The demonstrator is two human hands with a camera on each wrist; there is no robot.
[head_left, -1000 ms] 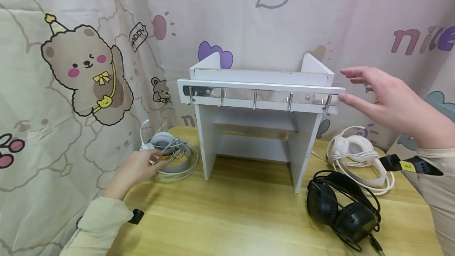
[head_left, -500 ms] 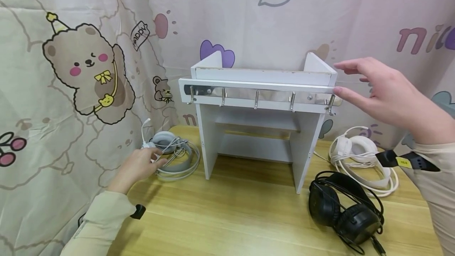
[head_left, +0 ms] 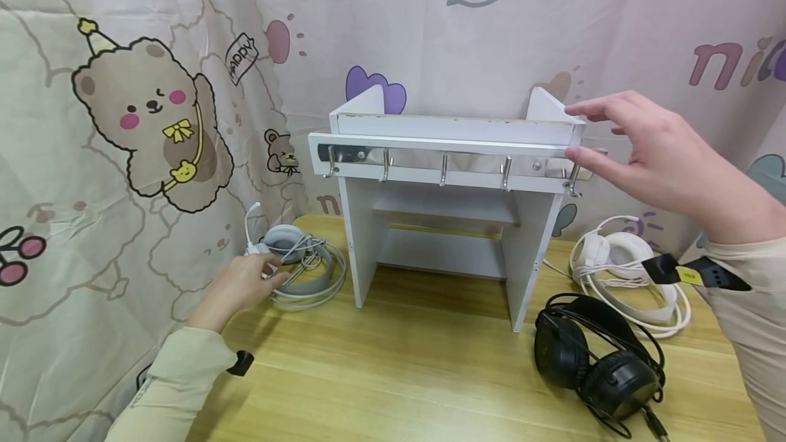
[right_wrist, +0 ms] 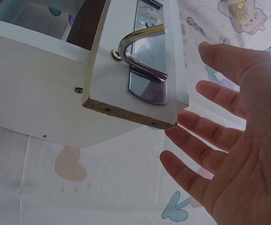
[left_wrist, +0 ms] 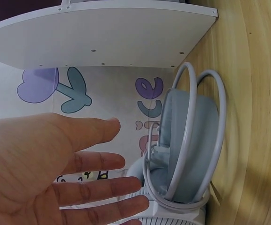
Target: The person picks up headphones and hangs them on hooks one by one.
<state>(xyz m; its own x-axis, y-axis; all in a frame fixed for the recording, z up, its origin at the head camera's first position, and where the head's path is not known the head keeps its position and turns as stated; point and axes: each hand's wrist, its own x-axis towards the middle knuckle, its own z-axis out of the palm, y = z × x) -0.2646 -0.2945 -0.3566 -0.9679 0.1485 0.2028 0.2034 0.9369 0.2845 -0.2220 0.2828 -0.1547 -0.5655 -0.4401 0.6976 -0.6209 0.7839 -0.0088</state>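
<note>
My left hand (head_left: pixel 242 290) is beside a pale grey-blue headset (head_left: pixel 284 240) with a boom mic and looped cable, lying on the table at the left. In the left wrist view its fingers (left_wrist: pixel 98 188) are extended next to the headset's cable (left_wrist: pixel 186 126), gripping nothing. My right hand (head_left: pixel 672 162) is raised at the right end of a white board with a row of metal hooks (head_left: pixel 444 168), on the front of a small white shelf (head_left: pixel 534 251). Its thumb and fingers are spread apart and hold nothing. The right wrist view shows the end hook (right_wrist: pixel 144 51) close to the fingers; contact with the board is unclear.
Black headphones (head_left: pixel 619 387) with a bundled cable lie at the table's front right. Behind them sits a white headset (head_left: pixel 632 258) with its cord wound around it. Patterned curtains (head_left: pixel 153 114) border the wooden table (head_left: pixel 393 374) at the left and back.
My right hand has moved left and slightly up toward the end of the hook board. The left hand has stayed almost still beside the grey-blue headset.
</note>
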